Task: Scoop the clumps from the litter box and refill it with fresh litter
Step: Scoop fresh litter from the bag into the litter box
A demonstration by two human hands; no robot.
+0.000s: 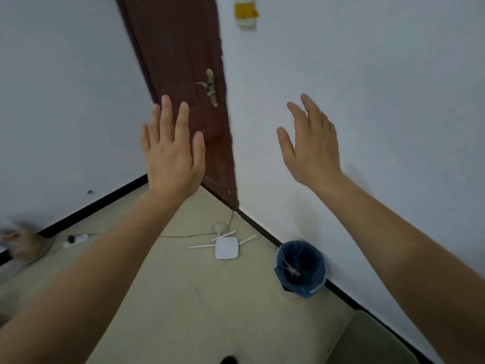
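Pale white walls [367, 74], dark red-brown wooden door [178, 48], beige floor [210, 298], left hand [173, 153] and right hand [312, 148] raised, empty, fingers straight, round bin [301, 290] lined with blue plastic on the floor against the right wall, white antennaed router [226, 248] nearby.

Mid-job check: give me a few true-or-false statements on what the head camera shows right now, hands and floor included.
1. The left hand and right hand are both empty, fingers straight. True.
2. A litter box lies on the floor between the arms. False: none is in view; a white router lies there.
3. The bin has a blue liner. True.
4. The bin stands in front of the brown door. False: it stands at the white wall, right of the door.
5. The door has a brass-coloured handle. True.
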